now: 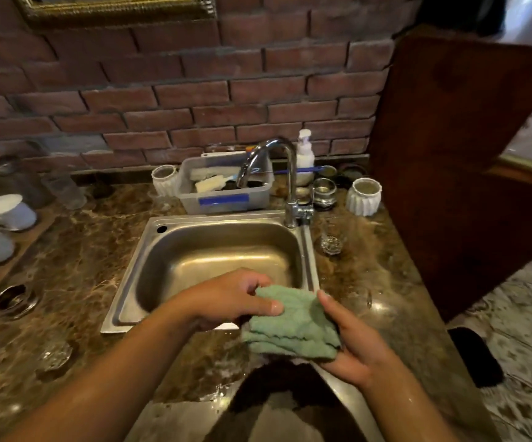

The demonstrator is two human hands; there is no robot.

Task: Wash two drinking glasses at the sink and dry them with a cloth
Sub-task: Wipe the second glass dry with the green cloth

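Note:
A folded green cloth [293, 323] is held over the front rim of the steel sink [137, 260]. My left hand [232, 301] pinches its upper left edge between thumb and fingers. My right hand [350, 342] cups the cloth from the right and below, fingers curled under it. One clear drinking glass [332, 239] stands on the counter just right of the sink. Another clear glass [54, 354] stands on the counter at the near left. No water runs from the chrome tap [277, 167].
Behind the sink a grey plastic tub [226, 193] holds brushes, with white ribbed cups [364, 196] and a soap pump [304, 151] beside it. White teacups [6, 208] sit on a tray at the left. A dark wooden panel [462, 161] bounds the counter's right side.

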